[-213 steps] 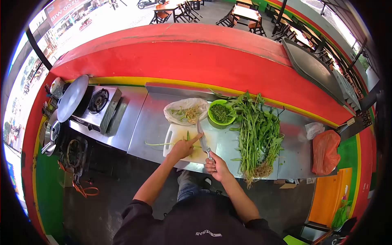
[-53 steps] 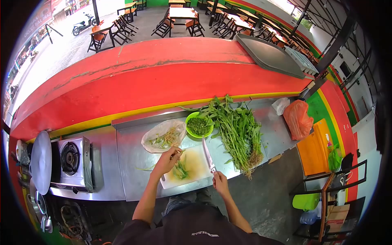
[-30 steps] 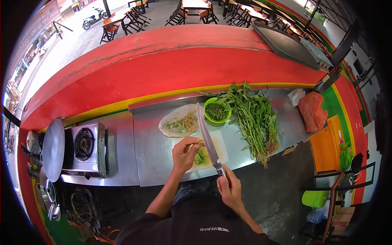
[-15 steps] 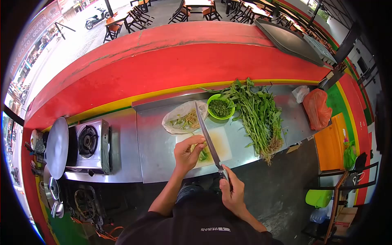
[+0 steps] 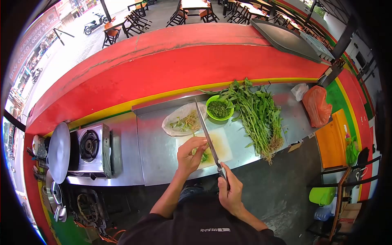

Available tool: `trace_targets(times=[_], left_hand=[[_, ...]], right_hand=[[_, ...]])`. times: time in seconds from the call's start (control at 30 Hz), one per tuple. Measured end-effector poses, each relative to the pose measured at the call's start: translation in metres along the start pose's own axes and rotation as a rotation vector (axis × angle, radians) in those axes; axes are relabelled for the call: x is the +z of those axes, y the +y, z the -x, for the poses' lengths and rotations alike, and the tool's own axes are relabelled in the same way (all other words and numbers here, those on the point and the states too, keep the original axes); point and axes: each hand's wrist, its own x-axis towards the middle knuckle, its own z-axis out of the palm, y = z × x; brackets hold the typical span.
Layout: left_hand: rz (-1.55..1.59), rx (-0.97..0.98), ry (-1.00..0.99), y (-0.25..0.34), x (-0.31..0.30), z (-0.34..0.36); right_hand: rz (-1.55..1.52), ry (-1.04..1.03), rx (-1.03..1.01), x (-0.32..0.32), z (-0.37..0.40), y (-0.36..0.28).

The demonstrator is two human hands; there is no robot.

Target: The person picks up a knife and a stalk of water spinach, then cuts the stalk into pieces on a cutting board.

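My right hand (image 5: pixel 231 188) is wrapped round the dark handle of a long knife (image 5: pixel 207 136), its blade pointing up and away over a white cutting board (image 5: pixel 222 147). My left hand (image 5: pixel 191 157) is pinched over the board beside the blade; green bits show at its fingers, too small to make out. Some cut greens (image 5: pixel 204 157) lie on the board. Behind it are a plastic bag (image 5: pixel 173 122) with stems and roots and a green bowl (image 5: pixel 219 107) of chopped greens. A large bunch of leafy greens (image 5: pixel 257 114) lies to the right.
On the left stand a gas stove (image 5: pixel 90 149) and a large round pan lid (image 5: pixel 59 153). A red plastic bag (image 5: pixel 317 107) sits at the counter's right end. Behind the counter runs a red wall (image 5: pixel 171 67), with trays (image 5: pixel 286 38) on top.
My left hand has shifted very slightly to the right and down beside the blade. The knife stays in my right hand, and the view has turned a little.
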Motion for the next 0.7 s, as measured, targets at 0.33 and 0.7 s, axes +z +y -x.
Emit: trace_targets(times=[0.33,0.7], left_hand=[[0.009,-0.078,0.107,-0.005,0.003,-0.003],[0.191,-0.087,0.184,0.000,0.012,-0.012]], right_hand=[[-0.011,-0.002,0.046,0.004,-0.008,-0.002],[0.074,0.034,-0.147,0.007,-0.014,-0.002]])
